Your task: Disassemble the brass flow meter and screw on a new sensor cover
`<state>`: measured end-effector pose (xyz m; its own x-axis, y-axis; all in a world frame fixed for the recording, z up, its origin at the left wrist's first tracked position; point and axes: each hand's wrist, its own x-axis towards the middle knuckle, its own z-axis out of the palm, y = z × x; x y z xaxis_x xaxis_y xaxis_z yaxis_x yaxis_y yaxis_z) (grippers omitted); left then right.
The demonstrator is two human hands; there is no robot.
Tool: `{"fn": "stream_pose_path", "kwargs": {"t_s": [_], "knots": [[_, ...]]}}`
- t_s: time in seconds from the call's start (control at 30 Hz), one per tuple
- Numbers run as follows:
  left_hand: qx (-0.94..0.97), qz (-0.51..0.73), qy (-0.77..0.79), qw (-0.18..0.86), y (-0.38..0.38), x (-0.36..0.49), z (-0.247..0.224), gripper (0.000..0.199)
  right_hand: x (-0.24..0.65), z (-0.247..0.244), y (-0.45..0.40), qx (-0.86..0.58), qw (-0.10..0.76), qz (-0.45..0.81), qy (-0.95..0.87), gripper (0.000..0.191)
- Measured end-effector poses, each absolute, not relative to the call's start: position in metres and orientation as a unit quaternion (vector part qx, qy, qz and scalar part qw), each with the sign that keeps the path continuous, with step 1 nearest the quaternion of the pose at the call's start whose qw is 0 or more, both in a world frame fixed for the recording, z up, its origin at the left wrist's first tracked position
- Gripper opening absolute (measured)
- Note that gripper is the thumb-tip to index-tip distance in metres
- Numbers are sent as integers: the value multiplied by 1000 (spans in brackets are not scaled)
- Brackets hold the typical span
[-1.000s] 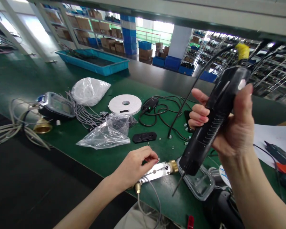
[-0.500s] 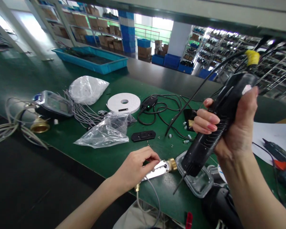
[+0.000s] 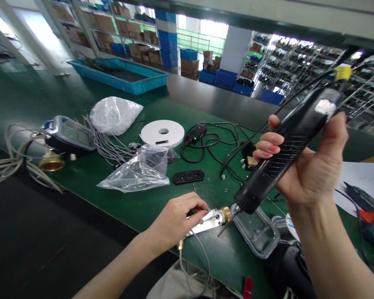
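Observation:
My right hand point(image 3: 311, 170) is closed round a black electric screwdriver point(image 3: 286, 153), its bit pointing down and left, close to a brass fitting. My left hand point(image 3: 180, 216) is closed over a flat silver metal part point(image 3: 205, 224), with thumb and fingers pressed together on it; what lies between the fingertips is hidden. A knurled brass collar point(image 3: 226, 215) forms the right end of that part. A grey cable point(image 3: 202, 249) loops down below the left hand. Beyond that hand lie a black oblong plate point(image 3: 188, 177) and a few tiny screws point(image 3: 195, 189).
A clear-windowed housing point(image 3: 257, 234) sits right of the metal part. Further off are plastic bags point(image 3: 140, 170), a white tape roll point(image 3: 162, 132), a black adapter point(image 3: 196, 133) with its cord, and a blue tray point(image 3: 124, 79). A glue gun point(image 3: 366, 211) lies at the right.
The screwdriver has tilted, and its bit has moved left and up, nearer the brass collar. My right hand has shifted slightly right. The left hand has stayed on the metal part.

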<state>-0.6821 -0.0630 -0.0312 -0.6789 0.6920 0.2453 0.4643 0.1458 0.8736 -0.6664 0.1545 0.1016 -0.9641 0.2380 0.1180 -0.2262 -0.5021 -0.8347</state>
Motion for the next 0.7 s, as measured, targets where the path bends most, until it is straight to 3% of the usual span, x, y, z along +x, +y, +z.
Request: {"fn": "stream_pose_path", "kwargs": {"t_s": [0.17, 0.7], "knots": [[377, 541, 742, 121, -64, -681, -31, 10, -667, 101, 143, -22, 253, 831, -495, 9], [364, 539, 749, 126, -63, -684, -34, 11, -669, 96, 137, -32, 275, 815, -509, 10]]}}
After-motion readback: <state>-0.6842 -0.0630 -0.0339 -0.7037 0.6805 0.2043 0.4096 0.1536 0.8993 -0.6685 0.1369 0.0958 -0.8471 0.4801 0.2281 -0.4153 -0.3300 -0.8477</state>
